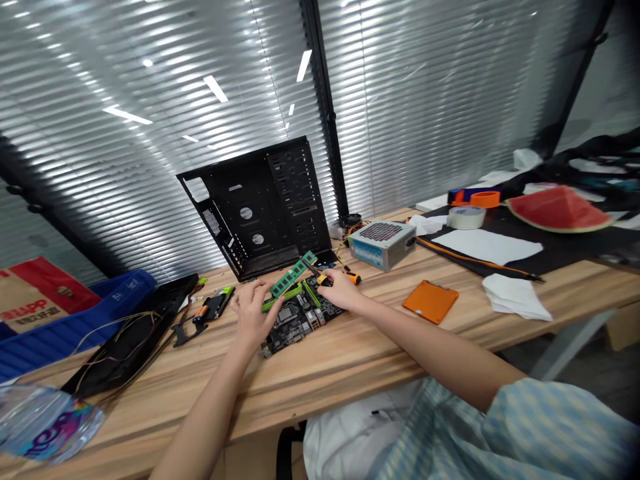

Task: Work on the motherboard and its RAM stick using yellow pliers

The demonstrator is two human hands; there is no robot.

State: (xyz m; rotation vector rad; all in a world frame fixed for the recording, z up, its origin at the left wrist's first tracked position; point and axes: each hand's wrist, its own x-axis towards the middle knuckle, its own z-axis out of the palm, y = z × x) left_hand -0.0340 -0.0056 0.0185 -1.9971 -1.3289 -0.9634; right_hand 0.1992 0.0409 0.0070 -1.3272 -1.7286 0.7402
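Left hand (253, 312) was closed on a green RAM stick (291, 277), which tilted above a motherboard (300, 325) lying mid-way along the back half of the wooden table (350, 353). Right hand (343, 290) gripped an orange-and-black screwdriver (353, 277) (its tip almost touching the stick). A power supply (383, 245) sat toward the table's back edge, right of both hands.

Overhead lights glared off slatted window blinds (410, 100) above an evenly lit wooden workbench (350, 373), as wide-angle distortion bowed the edges and softened the corners.
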